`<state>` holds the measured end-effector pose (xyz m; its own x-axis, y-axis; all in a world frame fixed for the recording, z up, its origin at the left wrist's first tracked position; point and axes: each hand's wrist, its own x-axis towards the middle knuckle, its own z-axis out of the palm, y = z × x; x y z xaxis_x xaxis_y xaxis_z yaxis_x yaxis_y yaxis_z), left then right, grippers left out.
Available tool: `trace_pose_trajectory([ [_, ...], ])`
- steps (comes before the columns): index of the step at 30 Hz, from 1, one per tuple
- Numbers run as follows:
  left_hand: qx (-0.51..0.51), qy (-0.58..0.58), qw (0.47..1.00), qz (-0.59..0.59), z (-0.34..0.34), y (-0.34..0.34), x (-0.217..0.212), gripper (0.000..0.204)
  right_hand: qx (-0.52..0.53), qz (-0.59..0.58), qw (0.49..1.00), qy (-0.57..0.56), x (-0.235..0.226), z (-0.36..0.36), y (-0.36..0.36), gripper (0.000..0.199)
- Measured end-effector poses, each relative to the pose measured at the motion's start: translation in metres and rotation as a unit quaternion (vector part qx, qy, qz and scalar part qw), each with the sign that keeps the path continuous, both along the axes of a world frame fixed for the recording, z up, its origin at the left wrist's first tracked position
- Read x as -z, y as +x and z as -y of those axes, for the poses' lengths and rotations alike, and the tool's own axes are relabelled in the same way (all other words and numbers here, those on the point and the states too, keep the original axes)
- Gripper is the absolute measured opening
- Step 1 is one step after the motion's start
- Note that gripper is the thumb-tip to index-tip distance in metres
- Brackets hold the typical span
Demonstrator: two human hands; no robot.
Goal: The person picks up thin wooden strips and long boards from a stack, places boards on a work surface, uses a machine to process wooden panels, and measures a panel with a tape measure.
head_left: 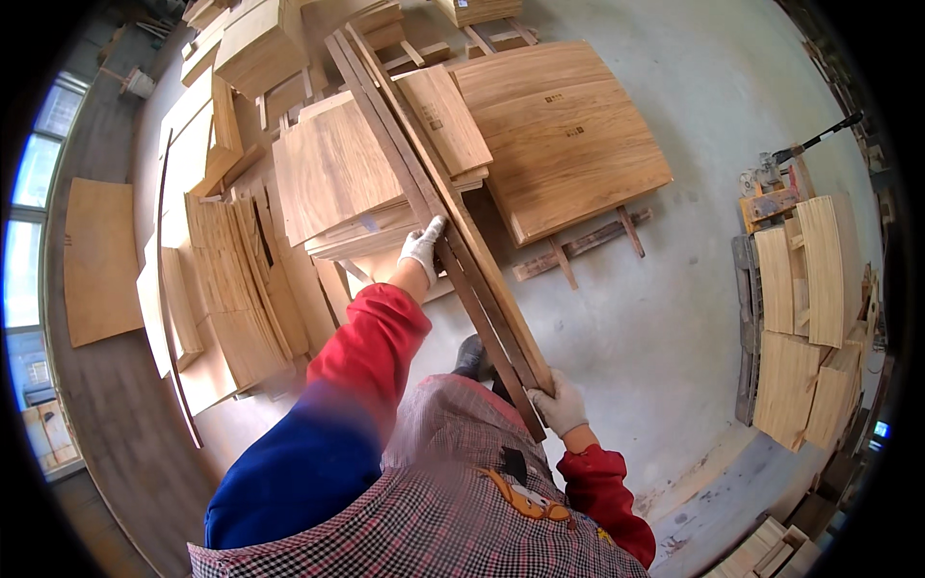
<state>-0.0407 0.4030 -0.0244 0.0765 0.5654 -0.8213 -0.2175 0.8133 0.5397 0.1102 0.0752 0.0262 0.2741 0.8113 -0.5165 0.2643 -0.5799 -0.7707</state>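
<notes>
Open grey floor [674, 318] on the right, lots of room to reach. Long wood strips [462, 241] slanting across the middle, blocking the way. Crowded on the left with wood panel piles [241, 289], big board stack [568, 135] behind, more boards [809, 289] far right

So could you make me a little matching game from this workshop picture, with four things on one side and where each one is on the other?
Things:
1. left hand in a white glove
2. right hand in a white glove
3. large square pale wooden panel
4. stack of curved pale wooden sheets

Places:
A. far right, by the wall
B. gripping the near end of the long narrow wooden boards
C. lying flat on battens on the grey floor
D. gripping the long boards partway up

Pairs: 1-D, 2-B, 3-C, 4-A
</notes>
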Motion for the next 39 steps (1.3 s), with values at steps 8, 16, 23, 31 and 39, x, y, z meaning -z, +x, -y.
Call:
trace_pose_trajectory([
  [8,-0.004,-0.045,0.988,0.15,-0.007,-0.01,0.016,0.026,0.048,-0.2,0.977,0.046,0.012,0.006,0.007,0.042],
  [16,-0.012,-0.031,0.983,0.181,-0.009,-0.01,0.007,0.029,0.022,-0.203,0.979,0.009,0.01,-0.001,0.007,0.047],
  [23,0.013,-0.02,0.985,0.171,-0.012,-0.005,-0.002,0.032,0.025,-0.223,0.974,0.008,0.024,0.002,0.007,0.044],
  [31,0.02,-0.027,0.986,0.165,-0.013,-0.006,-0.002,0.033,0.013,-0.235,0.972,-0.013,0.031,0.007,0.012,0.042],
  [39,0.007,-0.031,0.982,0.186,-0.019,-0.011,0.01,0.033,0.021,-0.248,0.964,-0.098,0.003,0.001,0.019,0.038],
])
